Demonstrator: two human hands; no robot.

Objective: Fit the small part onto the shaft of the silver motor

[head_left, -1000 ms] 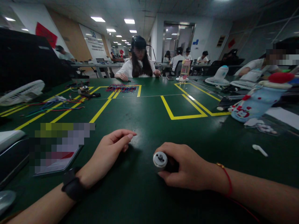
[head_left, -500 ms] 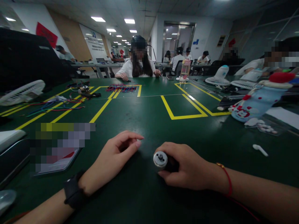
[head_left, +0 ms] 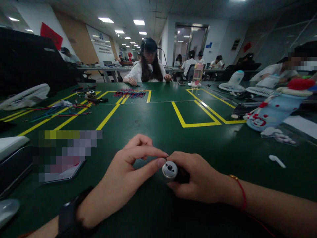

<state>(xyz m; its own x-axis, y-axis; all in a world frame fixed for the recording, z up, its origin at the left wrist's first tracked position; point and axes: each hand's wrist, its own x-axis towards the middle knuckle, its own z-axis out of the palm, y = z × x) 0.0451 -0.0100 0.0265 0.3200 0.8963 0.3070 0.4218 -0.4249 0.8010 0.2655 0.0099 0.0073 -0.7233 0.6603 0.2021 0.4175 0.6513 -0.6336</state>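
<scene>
Now, right hand (head_left: pixel 200 180): closed around a small motor (head_left: pixel 170 169), silver end facing left, low over the table (head_left: pixel 158 122).
Left hand (head_left: pixel 128 172): empty, thumb and forefinger pinched at the motor's end.
Change: left hand has moved right, from apart to touching.
Around: blurred phone (head_left: pixel 61 158) left, white earbud (head_left: pixel 276 161) right, bottle (head_left: pixel 269 112) beyond; nothing blocks the motor.

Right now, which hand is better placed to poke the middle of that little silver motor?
Probably the left hand: its fingers are pinched right beside the motor face. The right hand is busy gripping the motor body.
</scene>
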